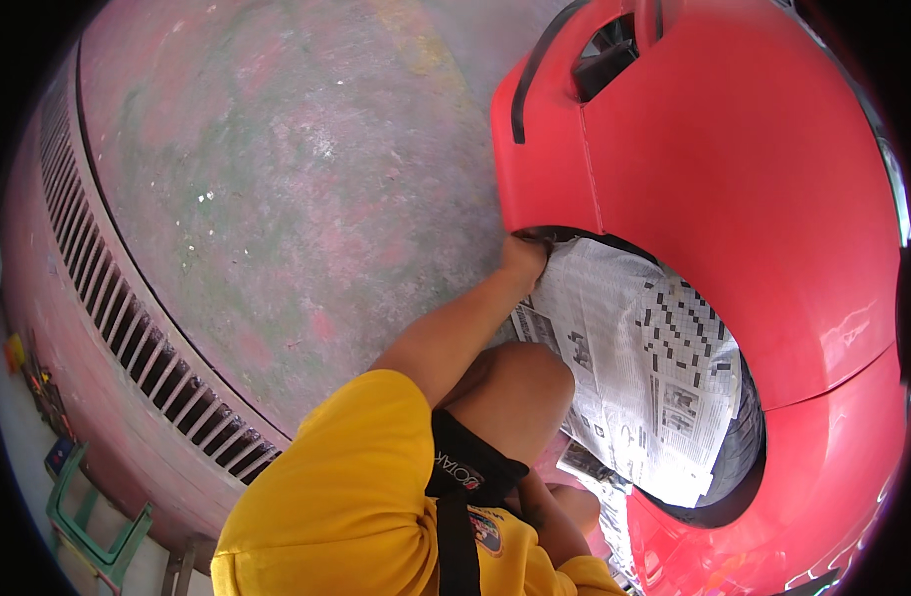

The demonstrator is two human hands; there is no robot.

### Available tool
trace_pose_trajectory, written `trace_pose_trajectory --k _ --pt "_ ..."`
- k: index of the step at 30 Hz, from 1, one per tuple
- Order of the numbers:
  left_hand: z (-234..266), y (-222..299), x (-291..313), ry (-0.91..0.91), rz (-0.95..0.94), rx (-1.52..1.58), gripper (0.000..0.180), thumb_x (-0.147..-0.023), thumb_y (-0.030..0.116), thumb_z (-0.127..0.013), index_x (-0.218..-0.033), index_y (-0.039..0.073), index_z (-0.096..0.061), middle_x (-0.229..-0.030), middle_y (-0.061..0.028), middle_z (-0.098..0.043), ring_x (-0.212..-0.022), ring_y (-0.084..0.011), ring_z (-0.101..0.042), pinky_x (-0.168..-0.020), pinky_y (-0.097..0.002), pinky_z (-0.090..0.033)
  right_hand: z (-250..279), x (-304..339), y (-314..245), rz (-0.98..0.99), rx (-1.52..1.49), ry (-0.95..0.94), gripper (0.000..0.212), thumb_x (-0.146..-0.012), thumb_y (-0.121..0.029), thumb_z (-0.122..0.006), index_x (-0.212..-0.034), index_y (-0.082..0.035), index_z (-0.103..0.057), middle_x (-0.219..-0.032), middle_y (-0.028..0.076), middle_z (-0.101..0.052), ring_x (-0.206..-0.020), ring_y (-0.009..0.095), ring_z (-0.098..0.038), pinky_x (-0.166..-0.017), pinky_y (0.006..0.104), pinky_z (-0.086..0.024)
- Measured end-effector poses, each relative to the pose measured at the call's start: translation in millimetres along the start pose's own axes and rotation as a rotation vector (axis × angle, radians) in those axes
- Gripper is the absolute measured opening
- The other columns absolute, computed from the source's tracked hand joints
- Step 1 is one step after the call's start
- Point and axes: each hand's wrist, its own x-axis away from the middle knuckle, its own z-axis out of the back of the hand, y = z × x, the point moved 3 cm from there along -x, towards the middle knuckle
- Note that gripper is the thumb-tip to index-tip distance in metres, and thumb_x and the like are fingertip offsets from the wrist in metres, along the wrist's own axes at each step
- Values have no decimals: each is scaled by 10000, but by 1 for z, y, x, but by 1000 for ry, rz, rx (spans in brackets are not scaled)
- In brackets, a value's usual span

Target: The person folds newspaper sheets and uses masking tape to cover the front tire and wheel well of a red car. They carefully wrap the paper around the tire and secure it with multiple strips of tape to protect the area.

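My left arm (441,338) reaches forward from a yellow sleeve to the front end of a red car's wheel arch. At the arch's lower lip my left hand (524,262) is closed, its fingers curled into the shadow under the edge; what they grip is hidden. Beside it, newspaper sheets (614,328) cover most of the wheel, and part of the black tyre (742,449) shows behind them. Of my right arm (552,521) only the forearm is visible, below my bent knee; its hand is hidden behind my leg.
The red fender and bumper (734,149) curve over the wheel on the right. A slatted drain grate (143,343) runs along the left of the paint-stained floor (306,179). At lower left stands a green stool-like frame (96,531). More newspaper (590,465) lies under the wheel.
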Motion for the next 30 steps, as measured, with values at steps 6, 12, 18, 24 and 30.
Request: trace_pose_trajectory --k 6,12,18,24,30 --pt "13 36 77 -233 -674 -202 361 -1099 296 -527 -1120 -7 -722 -1089 -184 -710 -1053 -341 -673 -937 -390 -501 -3 4 5 -5 -23 22 527 -893 -458 -722 -1287 -109 -689 -1133 229 -749 -994 446 -725 -845 515 -583" --pt "10 47 78 -360 -716 -342 444 -1124 396 -449 -1281 48 -676 -1224 -215 -693 -1195 -403 -638 -1013 -419 -486 -12 -6 14 81 -75 49 535 -890 -463 -725 -1289 -108 -689 -1138 229 -748 -998 448 -724 -849 516 -583" --pt "6 40 68 -470 -523 -518 578 -1128 521 -353 -1572 174 -482 -1421 -168 -658 -1328 -353 -600 -1101 -410 -437 -19 -33 33 263 -151 84 542 -887 -469 -727 -1290 -107 -688 -1142 228 -747 -1002 450 -723 -853 517 -583" --pt "5 41 59 -376 -533 -308 569 -1118 516 -424 -1472 98 -578 -1273 -159 -685 -1141 -259 -615 -1020 -364 -445 10 -46 -18 289 279 -86 544 -871 -477 -746 -1250 -89 -705 -1148 251 -739 -1040 488 -701 -867 535 -578" --pt "2 79 101 -271 -387 -154 309 -1029 325 -702 -967 26 -750 -821 -15 -679 -709 -100 -549 -652 -283 -440 31 -39 -39 61 52 120 441 -942 -405 -697 -1204 -51 -716 -1051 295 -736 -1017 481 -710 -846 527 -576"
